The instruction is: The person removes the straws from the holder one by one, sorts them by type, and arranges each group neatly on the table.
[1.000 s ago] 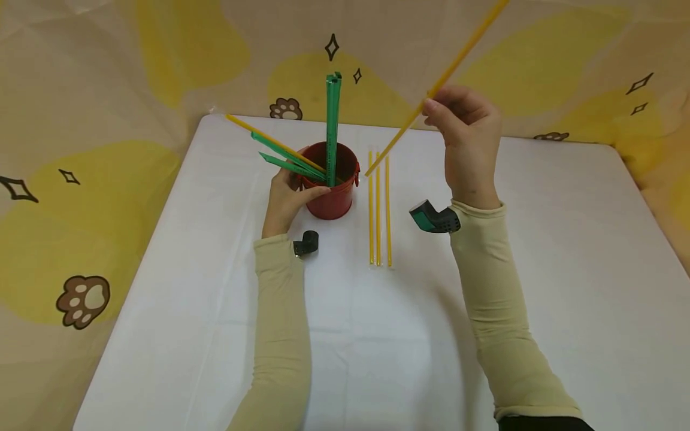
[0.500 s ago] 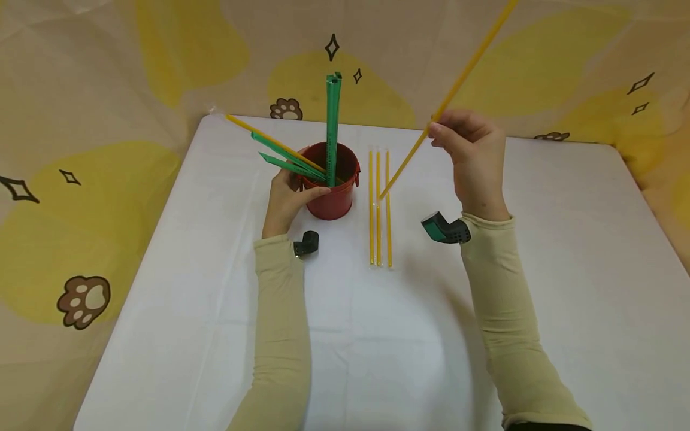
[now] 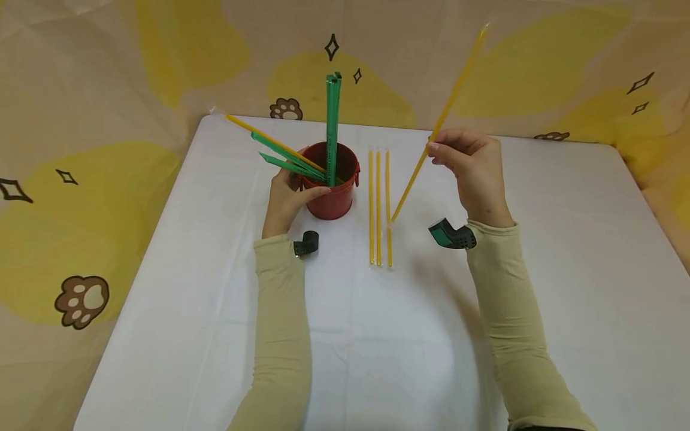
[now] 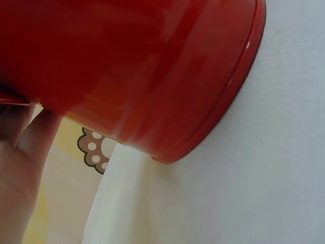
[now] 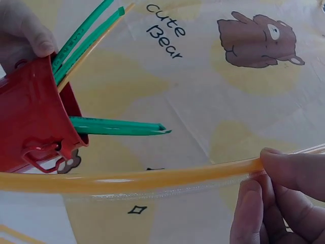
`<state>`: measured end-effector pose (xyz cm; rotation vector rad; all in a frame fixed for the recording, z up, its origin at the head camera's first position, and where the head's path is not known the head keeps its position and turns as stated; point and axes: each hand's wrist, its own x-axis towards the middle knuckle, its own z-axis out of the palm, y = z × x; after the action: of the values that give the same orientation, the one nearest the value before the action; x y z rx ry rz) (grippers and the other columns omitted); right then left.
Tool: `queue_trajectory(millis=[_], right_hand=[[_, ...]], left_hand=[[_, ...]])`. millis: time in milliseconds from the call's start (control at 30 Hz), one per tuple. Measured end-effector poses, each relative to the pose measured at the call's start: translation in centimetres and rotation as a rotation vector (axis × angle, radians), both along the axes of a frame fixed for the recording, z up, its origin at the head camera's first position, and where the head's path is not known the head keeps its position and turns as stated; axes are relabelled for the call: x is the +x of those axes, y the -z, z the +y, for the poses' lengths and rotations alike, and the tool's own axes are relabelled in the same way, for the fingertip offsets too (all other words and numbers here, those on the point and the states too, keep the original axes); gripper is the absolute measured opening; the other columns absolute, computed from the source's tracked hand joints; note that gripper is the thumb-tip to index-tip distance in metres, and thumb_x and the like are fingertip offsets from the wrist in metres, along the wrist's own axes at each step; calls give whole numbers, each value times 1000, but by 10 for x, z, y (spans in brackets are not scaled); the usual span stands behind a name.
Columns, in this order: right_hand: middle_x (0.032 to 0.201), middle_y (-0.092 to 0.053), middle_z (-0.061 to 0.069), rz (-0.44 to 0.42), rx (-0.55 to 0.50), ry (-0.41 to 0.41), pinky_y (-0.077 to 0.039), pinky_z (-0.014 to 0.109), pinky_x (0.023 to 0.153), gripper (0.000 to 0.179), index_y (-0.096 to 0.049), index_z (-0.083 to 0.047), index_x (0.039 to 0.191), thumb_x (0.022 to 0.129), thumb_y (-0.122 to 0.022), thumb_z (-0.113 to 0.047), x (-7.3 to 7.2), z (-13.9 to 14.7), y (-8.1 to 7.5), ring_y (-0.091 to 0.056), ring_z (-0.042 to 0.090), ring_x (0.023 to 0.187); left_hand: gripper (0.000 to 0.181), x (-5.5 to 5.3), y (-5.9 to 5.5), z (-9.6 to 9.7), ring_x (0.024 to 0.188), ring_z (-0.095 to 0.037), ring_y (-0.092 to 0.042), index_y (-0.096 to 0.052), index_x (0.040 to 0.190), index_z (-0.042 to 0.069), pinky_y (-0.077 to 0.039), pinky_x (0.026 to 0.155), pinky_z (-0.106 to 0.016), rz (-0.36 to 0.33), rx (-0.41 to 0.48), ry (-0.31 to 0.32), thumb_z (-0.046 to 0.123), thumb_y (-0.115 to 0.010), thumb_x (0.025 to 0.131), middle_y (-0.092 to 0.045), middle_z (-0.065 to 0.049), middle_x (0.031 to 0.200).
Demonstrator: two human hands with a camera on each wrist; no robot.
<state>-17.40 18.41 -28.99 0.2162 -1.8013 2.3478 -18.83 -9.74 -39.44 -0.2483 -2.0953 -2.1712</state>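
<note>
A small red metal bucket (image 3: 330, 206) stands near the table's back edge. My left hand (image 3: 286, 200) grips it at its left side, thumb along the rim; the other fingers are mostly hidden behind it. Several green wrapped straws (image 3: 332, 120) stick out of the bucket, some upright, others leaning left beside a yellow straw (image 3: 259, 133). To the right, my right hand (image 3: 477, 170) pinches another yellow straw (image 5: 127, 182) in clear wrapping between thumb and fingertips. It slants up to the right, its lower end overlapping the rightmost of three yellow straws (image 3: 378, 209) in the head view.
Those three straws lie side by side on the white-covered table (image 3: 345, 359), just right of the bucket. Behind the table hangs a patterned cloth (image 3: 388, 36) with paw prints and yellow patches. Each wrist carries a small black camera (image 3: 307, 243).
My right hand has come down and slightly right with its straw, whose lower end has shifted from near the bucket to over the lying straws. The left hand and bucket have stayed still.
</note>
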Motion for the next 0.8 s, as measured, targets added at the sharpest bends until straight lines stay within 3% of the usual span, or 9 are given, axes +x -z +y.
queue_trajectory(millis=[233,400,800], right_hand=[[73,-67,10,-89,58,-41,-53,24,64,6,-69,5,80,78,-69,10,0,8,14,-63,20,69],[74,-68,8,-155,109,-63,-53,24,66,7,-71,1,79,79,-69,8,-3,12,24,-62,18,68],[78,-68,6,-310,169,-141,-53,22,66,14,-71,-3,78,83,-64,7,-10,16,55,-64,14,70]], left_hand=[[69,-3,2,0,115,-20,-51,-48,138,7,-41,101,-30,8,10,5,-4,-76,75,-55,-10,130],[69,-4,4,0,107,-19,-50,-48,137,8,-42,93,-26,8,4,-2,-3,-76,75,-56,-10,129],[69,-4,5,0,116,-21,-50,-47,138,6,-40,101,-29,18,12,6,-4,-75,76,-55,-11,130]])
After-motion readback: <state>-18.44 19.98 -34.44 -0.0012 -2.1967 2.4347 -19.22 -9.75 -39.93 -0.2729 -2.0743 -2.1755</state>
